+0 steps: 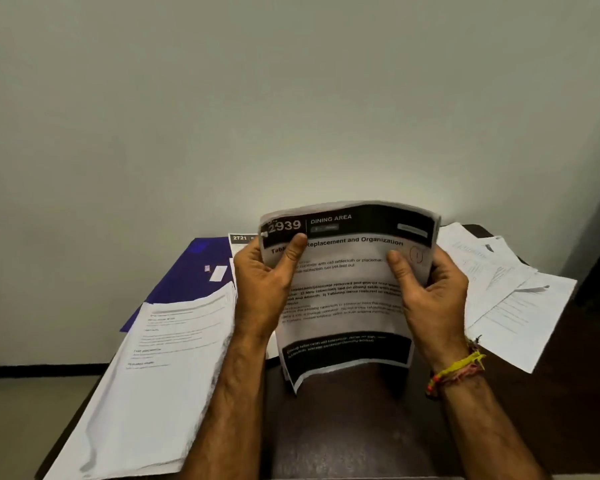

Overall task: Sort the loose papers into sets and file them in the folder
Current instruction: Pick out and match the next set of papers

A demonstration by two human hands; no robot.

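I hold a set of printed papers [347,299] upright above the dark table [343,434]; its top sheet has a black header reading "2939 DINING AREA". My left hand [267,282] grips the set's left edge with the thumb on the front. My right hand [430,289] grips the right edge, thumb also on the front. A blue folder [187,271] lies flat at the back left. A stack of white sheets [160,368] lies on the table's left side, partly over the folder. Loose papers [509,292] are spread at the right.
Another sheet headed "2721" [240,241] peeks out behind my left hand on the folder. A plain pale wall [291,98] rises directly behind the table. The left stack overhangs the table's left edge. My right wrist wears a yellow thread bracelet [457,368].
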